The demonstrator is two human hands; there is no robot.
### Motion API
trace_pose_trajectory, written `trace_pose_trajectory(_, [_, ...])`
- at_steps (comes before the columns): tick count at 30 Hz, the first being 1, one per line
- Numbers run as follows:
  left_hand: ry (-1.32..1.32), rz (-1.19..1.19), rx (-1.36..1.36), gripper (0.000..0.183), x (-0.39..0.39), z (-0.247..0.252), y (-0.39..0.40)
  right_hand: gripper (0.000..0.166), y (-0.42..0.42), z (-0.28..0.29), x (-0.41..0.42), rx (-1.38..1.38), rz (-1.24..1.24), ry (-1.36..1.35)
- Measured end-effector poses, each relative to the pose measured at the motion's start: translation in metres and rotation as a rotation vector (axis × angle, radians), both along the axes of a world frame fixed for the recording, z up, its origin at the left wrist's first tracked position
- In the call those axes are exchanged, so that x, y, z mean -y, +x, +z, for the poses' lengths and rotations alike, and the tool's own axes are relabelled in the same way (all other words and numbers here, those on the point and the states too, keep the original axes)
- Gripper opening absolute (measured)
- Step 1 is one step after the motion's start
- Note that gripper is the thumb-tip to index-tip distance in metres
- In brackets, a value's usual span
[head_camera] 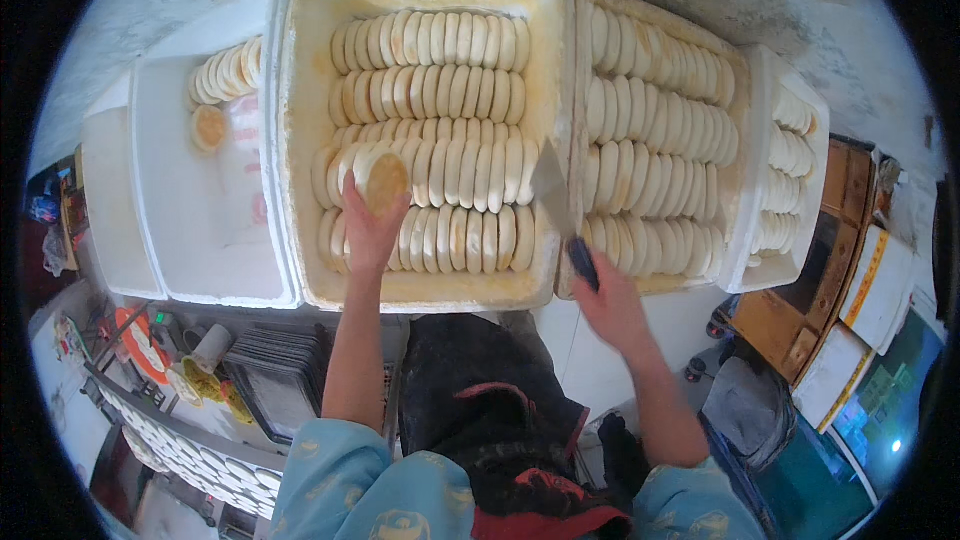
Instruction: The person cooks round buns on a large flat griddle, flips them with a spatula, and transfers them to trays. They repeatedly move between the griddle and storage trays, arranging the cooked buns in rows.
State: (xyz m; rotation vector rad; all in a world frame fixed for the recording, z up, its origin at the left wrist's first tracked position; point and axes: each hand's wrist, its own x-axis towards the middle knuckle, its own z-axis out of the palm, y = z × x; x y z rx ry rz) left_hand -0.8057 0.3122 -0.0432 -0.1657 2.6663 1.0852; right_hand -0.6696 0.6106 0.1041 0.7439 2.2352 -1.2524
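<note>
My left hand (367, 229) grips pale round flatbreads at the left end of a stacked row; the end bread (387, 184) shows its browned face. They sit in a foam box (420, 296) straight before me, which holds several rows of flatbreads (435, 94) standing on edge. My right hand (611, 300) is wrapped around the black handle of a metal scraper (553, 191). Its broad blade tilts up over the box's right wall, close to the right end of the row.
On the right, a second foam box (652, 286) and a narrower one (757, 281) hold more rows. The left foam box (210, 270) has a short row and one bread (209, 129) lying flatter. Black trays (274, 375) are stacked lower left; a wooden cabinet (787, 330) stands at right.
</note>
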Motion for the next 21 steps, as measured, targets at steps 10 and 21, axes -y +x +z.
trace_pose_trajectory(10, [0.001,-0.104,-0.103,0.069,0.009,0.008,-0.080,0.039,-0.097,-0.065,0.006,0.222,0.504,0.343])
trace_pose_trajectory(21, [-1.014,-1.033,-0.360,0.029,0.010,-0.017,-0.208,0.052,0.011,0.015,0.019,0.116,-0.141,-0.060])
